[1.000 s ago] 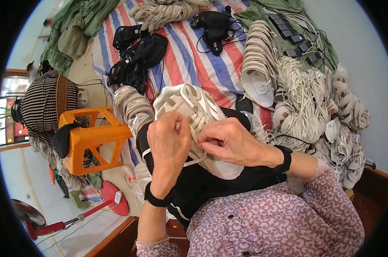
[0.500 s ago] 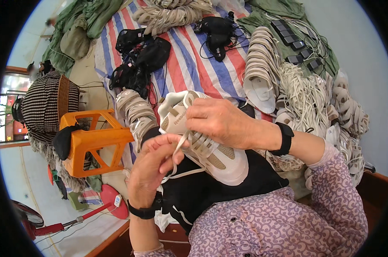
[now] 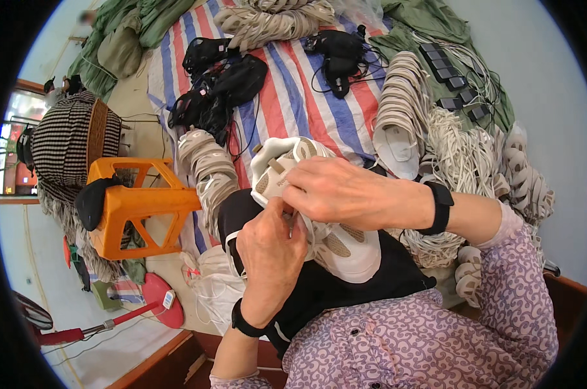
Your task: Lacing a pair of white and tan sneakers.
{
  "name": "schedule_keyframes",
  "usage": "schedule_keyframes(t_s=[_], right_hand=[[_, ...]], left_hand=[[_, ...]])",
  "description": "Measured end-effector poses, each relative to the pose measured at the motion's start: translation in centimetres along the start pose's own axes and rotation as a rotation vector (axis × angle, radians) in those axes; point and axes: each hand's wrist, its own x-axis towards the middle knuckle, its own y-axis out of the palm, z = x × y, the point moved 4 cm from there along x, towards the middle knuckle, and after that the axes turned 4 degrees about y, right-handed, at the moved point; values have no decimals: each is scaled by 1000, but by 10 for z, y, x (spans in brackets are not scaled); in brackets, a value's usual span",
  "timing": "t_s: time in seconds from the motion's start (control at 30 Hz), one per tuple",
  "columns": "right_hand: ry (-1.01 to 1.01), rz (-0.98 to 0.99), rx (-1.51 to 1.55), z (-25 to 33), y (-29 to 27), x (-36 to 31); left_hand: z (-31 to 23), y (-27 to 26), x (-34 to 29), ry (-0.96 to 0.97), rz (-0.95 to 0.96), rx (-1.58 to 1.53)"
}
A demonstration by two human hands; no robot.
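Observation:
A white and beige sneaker (image 3: 348,253) lies across my black-clad lap, toe toward me and collar away. My left hand (image 3: 274,249) is closed in a pinch at the lacing, with a white shoelace (image 3: 231,249) trailing from its left side over my knee. Bent over the upper from the right, my right hand (image 3: 335,191) has its fingers closed at the eyelets beside the tongue. Both sets of fingertips nearly meet there, and the hands hide most of the lacing and what exactly each fingertip presses.
An orange plastic stool (image 3: 138,207) stands on the left. Nested shoe uppers (image 3: 400,110) lie beyond my right hand, beside a heap of white laces (image 3: 465,152). Black bags with cords (image 3: 241,81) rest on the striped sheet (image 3: 300,110). A red fan base (image 3: 162,301) sits lower left.
My left hand has moved up and right from beside the shoe to the eyelets, taking the lace along. My right hand stays at the upper, shifted slightly.

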Motion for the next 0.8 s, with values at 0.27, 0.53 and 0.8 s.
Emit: schedule_keyframes(t_s=[0.27,0.53,0.8], right_hand=[[87,21,42,-3,-10,-9],[398,-186,-87,-115,-52,-76],[1012,-308,-383,-269,-142,-235]], left_hand=[[0,-14,0,102,-182,88],[84,-107,-14,154,-475,408],[254,-258,-105,-237,-561,638]])
